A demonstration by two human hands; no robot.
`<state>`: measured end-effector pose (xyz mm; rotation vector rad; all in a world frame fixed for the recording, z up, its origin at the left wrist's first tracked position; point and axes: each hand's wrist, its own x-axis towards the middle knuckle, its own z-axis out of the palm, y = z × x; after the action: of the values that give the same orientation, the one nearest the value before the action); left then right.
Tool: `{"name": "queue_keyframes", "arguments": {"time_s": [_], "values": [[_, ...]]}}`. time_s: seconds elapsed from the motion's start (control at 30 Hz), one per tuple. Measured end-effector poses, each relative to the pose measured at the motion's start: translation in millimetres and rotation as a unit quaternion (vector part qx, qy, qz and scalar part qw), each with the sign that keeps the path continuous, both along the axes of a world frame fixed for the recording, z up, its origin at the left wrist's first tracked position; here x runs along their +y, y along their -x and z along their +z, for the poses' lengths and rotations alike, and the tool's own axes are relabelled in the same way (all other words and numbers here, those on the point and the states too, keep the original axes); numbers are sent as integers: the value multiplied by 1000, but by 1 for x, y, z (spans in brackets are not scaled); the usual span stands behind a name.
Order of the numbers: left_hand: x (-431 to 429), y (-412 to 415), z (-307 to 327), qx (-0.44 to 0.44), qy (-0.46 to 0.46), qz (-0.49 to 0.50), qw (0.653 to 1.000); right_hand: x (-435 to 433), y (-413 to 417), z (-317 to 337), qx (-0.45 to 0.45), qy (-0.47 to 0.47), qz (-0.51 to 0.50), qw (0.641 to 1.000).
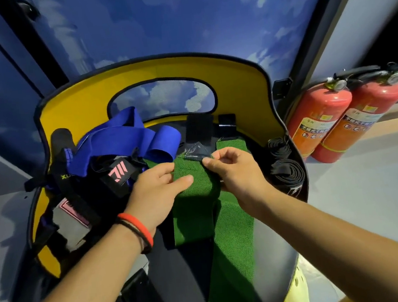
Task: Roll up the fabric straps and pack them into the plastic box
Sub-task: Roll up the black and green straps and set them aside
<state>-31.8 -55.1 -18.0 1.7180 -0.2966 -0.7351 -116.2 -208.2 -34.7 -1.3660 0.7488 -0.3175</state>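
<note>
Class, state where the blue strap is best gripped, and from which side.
Probably the blue strap by its free end, which juts toward the middle, clear of the black gear. Come from above, near side; the left hand, now on the green strap, is closer.

We see two red fire extinguishers (321, 113) leaning side by side on the grey floor (373, 194) at the right, close to a blue wall (176, 15) printed with white clouds.
</note>
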Motion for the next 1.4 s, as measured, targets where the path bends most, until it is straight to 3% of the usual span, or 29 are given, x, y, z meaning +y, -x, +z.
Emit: {"name": "queue_keyframes", "arguments": {"time_s": [0.13, 0.2, 0.27, 0.37, 0.53, 0.73, 0.87, 1.03, 1.17, 1.4], "values": [[5, -13, 1, -49, -38, 39, 997, 1, 1, -9, 89, 219, 56, 970], [10, -20, 3, -51, -43, 58, 996, -4, 6, -21, 150, 348, 129, 916], [14, -23, 5, -45, -44, 62, 996, -7, 14, -33, 240, 448, 214, 834], [16, -24, 5, -38, -54, 57, 996, -7, 24, -46, 323, 507, 268, 753], [18, -18, 11, -38, -57, 31, 997, 12, 37, -36, 288, 613, 288, 677], [15, -15, 11, -51, -51, 31, 997, 10, 39, -39, 250, 586, 254, 728], [15, -12, 8, -60, -64, 24, 996, 1, 34, -48, 305, 570, 234, 726], [15, -15, 5, -75, -73, 21, 994, -4, 29, -54, 305, 575, 191, 734], [15, -15, 7, -86, -68, 28, 994, -4, 25, -57, 325, 525, 186, 764], [18, -21, 13, -92, -22, 95, 991, 0, 29, -40, 167, 480, 141, 849]]}}
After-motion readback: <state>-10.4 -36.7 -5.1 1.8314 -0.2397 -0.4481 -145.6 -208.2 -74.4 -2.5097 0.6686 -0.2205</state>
